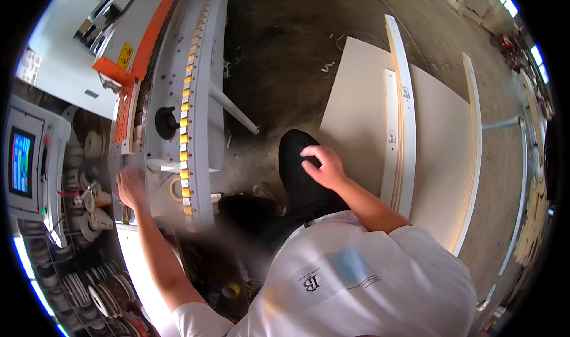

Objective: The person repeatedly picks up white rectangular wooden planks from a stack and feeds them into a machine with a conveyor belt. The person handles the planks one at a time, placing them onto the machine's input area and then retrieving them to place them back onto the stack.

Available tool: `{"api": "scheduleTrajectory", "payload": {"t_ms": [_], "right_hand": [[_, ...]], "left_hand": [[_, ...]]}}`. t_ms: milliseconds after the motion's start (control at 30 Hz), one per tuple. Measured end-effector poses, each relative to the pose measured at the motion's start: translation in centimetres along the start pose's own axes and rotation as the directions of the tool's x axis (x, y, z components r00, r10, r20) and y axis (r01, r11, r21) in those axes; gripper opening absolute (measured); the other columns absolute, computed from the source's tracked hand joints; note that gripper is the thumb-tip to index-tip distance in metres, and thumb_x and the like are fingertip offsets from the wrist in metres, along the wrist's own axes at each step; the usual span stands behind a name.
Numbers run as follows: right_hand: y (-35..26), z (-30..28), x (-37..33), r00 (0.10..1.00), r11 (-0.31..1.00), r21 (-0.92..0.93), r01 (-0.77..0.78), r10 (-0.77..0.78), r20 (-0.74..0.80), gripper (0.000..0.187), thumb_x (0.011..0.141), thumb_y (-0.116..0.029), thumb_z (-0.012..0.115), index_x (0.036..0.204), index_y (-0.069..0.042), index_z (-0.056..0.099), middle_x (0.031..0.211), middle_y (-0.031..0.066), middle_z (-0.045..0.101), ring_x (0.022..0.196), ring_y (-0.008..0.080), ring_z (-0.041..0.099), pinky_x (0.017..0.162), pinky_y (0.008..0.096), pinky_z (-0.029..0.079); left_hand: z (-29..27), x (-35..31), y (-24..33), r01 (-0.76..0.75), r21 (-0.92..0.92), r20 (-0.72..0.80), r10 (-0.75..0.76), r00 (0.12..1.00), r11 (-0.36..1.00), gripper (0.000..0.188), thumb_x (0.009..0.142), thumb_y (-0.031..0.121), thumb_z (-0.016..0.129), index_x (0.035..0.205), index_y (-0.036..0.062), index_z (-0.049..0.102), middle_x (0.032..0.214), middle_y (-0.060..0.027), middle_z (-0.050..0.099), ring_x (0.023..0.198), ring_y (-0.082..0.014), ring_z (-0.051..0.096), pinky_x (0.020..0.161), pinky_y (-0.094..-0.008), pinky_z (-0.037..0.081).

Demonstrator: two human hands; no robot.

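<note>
My left hand [131, 187] rests palm down at the near end of the edge-banding machine's grey bed [157, 185], its fingers stretched out and nothing seen in them. Just beyond the fingertips, a narrow pale-edged strip [134, 120] lies along the bed beside an orange perforated plate [123, 116]. My right hand [325, 166] hovers over or rests on my dark-trousered thigh, fingers loosely bent and apart, holding nothing. To its right, long narrow white boards with layered wood edges [404, 117] lie on a large pale panel [356, 93].
A row of yellow rollers [184, 123] lines the machine's side, and a slanted support leg [234, 108] reaches toward the floor. The control panel screen [21, 162] stands at far left. Rolls of edge banding [101, 289] sit below it. A metal rail [515, 218] runs at right.
</note>
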State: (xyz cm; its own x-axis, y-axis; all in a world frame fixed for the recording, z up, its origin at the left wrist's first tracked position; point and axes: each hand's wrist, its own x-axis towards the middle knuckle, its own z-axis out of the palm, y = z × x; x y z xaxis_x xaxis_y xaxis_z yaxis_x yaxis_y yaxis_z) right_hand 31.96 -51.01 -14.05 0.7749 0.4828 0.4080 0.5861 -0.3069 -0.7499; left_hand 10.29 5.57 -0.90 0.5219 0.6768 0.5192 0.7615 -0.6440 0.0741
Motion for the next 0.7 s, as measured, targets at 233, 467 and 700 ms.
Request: {"api": "scheduleTrajectory", "payload": {"t_ms": [233, 467, 700], "right_hand": [[13.4, -9.4, -6.0, 0.875, 0.672, -0.56, -0.484, 0.387, -0.291, 0.084, 0.094, -0.039, 0.078, 0.156, 0.003, 0.043, 0.159, 0.0248, 0.051, 0.147, 0.0393, 0.05, 0.123, 0.049, 0.04], [15.4, -11.5, -9.6, 0.702, 0.418, -0.649, -0.636, 0.662, -0.262, 0.101, 0.094, -0.055, 0.072, 0.164, 0.007, 0.032, 0.172, 0.0257, 0.035, 0.162, 0.0367, 0.03, 0.132, 0.0423, 0.029], [16.9, -10.8, -7.1, 0.712, 0.688, -0.192, -0.7, 0.65, -0.265, 0.075, 0.097, -0.044, 0.074, 0.158, -0.007, 0.048, 0.159, 0.0236, 0.054, 0.147, 0.0384, 0.052, 0.12, 0.0475, 0.044]], "left_hand": [[1.3, -0.1, -0.9, -0.026, 0.012, 0.071, 0.025, 0.997, 1.0, 0.035, 0.104, 0.042, 0.057, 0.115, 0.0142, 0.076, 0.114, -0.009, 0.076, 0.106, -0.0353, 0.071, 0.088, -0.0479, 0.055], [0.2, -0.7, -0.2, -0.016, 0.008, 0.118, 0.015, 0.993, 1.0, 0.034, 0.105, 0.04, 0.059, 0.111, 0.0125, 0.077, 0.11, -0.0103, 0.076, 0.098, -0.0377, 0.071, 0.083, -0.049, 0.055], [1.9, -0.3, -2.3, -0.061, 0.029, 0.092, 0.058, 0.994, 0.998, 0.036, 0.105, 0.042, 0.057, 0.113, 0.0133, 0.076, 0.11, -0.01, 0.076, 0.101, -0.0377, 0.071, 0.084, -0.0503, 0.054]]}}
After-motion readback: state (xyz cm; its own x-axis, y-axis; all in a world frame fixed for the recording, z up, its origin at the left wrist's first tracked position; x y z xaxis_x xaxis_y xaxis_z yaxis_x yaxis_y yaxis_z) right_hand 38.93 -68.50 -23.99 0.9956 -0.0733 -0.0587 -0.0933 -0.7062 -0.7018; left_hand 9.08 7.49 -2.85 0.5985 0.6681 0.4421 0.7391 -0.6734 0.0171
